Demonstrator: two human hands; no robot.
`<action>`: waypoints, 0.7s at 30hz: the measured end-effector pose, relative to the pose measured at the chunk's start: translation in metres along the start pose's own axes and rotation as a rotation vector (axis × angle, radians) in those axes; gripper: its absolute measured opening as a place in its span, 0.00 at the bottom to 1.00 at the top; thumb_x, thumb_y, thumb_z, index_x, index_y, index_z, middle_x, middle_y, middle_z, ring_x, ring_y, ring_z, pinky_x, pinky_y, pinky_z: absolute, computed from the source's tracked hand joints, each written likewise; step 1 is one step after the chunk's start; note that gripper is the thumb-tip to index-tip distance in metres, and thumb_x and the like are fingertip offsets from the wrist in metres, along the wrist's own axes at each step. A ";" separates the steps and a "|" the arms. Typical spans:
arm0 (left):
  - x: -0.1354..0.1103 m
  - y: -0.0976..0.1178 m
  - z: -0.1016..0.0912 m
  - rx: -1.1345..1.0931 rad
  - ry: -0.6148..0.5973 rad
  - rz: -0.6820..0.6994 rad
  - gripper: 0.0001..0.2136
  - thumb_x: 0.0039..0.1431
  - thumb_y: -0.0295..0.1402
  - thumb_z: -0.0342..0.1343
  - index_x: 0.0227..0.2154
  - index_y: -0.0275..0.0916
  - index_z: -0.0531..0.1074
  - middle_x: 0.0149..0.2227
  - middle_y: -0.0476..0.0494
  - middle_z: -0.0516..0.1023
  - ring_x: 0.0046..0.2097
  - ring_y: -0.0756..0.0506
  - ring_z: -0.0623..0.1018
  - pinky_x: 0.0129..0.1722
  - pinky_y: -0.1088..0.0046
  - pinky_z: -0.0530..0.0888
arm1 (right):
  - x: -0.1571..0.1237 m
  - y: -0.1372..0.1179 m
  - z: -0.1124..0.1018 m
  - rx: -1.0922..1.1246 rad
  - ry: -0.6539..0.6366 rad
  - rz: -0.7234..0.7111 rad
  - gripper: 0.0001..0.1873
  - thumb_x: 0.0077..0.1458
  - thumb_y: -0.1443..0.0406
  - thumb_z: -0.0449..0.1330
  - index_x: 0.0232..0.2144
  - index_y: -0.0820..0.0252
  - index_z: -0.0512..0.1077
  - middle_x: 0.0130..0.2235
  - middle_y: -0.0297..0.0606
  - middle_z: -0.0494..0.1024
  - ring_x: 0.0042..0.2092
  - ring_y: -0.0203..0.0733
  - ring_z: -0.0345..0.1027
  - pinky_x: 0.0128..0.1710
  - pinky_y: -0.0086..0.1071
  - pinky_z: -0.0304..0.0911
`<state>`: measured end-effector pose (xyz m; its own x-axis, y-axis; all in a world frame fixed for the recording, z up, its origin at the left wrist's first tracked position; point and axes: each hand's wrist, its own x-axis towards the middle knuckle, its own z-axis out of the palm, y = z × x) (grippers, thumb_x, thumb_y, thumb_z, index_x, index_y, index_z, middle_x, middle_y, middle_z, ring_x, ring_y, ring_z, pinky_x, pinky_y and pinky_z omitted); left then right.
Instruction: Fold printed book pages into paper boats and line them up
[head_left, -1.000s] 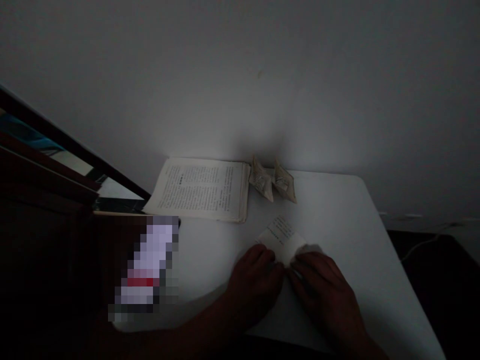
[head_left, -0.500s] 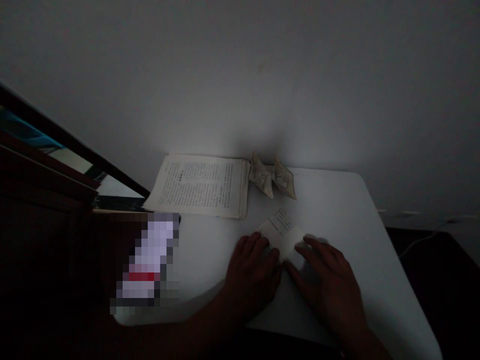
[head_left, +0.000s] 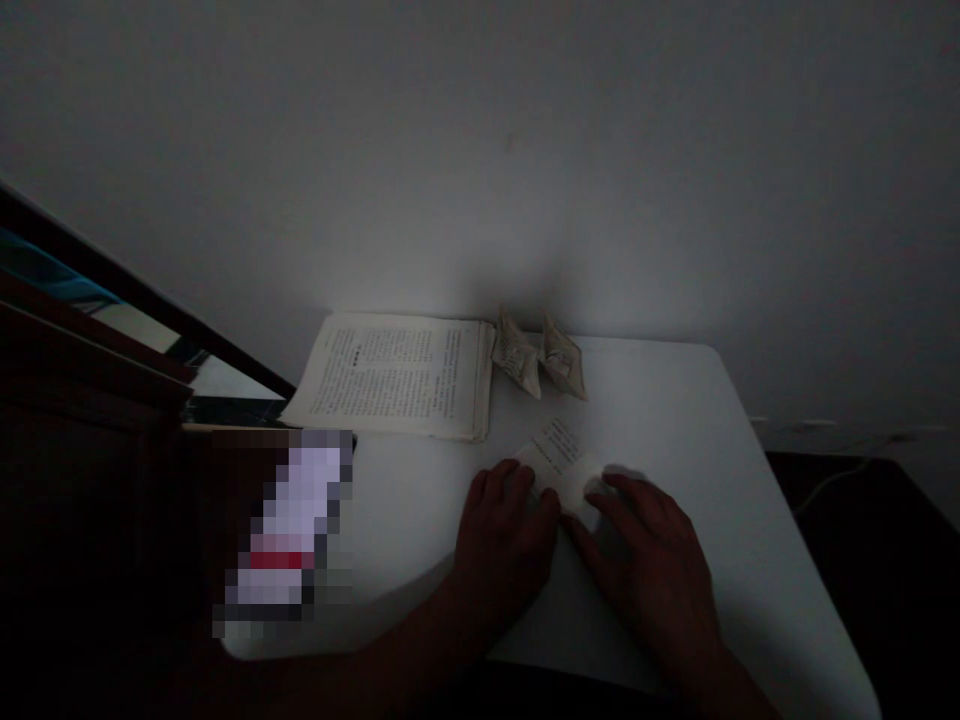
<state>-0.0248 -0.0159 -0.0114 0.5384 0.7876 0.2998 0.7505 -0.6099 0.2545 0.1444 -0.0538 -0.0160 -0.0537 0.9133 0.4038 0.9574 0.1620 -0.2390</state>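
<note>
A folded printed paper (head_left: 559, 450) lies flat on the white table between my hands, one corner pointing away from me. My left hand (head_left: 506, 530) is closed, its bent fingers pressing on the paper's left side. My right hand (head_left: 652, 560) rests at the right side, thumb and fingers spread apart, with the fingertips touching the paper's edge. The fingers partly cover its lower part. Just beyond it stand two folded paper boats (head_left: 517, 360), side by side, made of printed paper.
A stack of printed pages (head_left: 390, 380) lies at the back left, touching the wall side. A phone (head_left: 289, 525), blurred out, is at the table's left edge. The white table (head_left: 720, 430) stands against a grey wall (head_left: 480, 180). A cable (head_left: 840, 475) runs at the right.
The view has shifted slightly. Both hands stay at the folded paper in nearly the same pose, and the boats and page stack have not moved on the table.
</note>
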 end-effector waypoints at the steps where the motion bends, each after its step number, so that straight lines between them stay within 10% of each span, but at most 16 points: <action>1: 0.000 0.000 0.000 -0.004 0.009 -0.007 0.11 0.57 0.30 0.52 0.43 0.39 0.70 0.48 0.36 0.68 0.51 0.35 0.65 0.48 0.53 0.66 | 0.000 0.000 0.000 0.001 0.004 0.006 0.17 0.51 0.55 0.59 0.39 0.59 0.73 0.48 0.47 0.72 0.50 0.54 0.63 0.48 0.50 0.62; 21: 0.007 0.000 -0.005 0.074 -0.124 -0.003 0.24 0.56 0.33 0.52 0.57 0.44 0.58 0.62 0.34 0.54 0.53 0.32 0.64 0.43 0.51 0.65 | 0.017 0.006 -0.005 0.038 -0.173 -0.074 0.15 0.51 0.55 0.58 0.36 0.60 0.71 0.54 0.45 0.69 0.53 0.54 0.60 0.50 0.51 0.61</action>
<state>-0.0229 -0.0105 -0.0042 0.5754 0.7973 0.1824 0.7762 -0.6026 0.1854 0.1506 -0.0394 -0.0058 -0.1750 0.9485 0.2643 0.9378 0.2423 -0.2487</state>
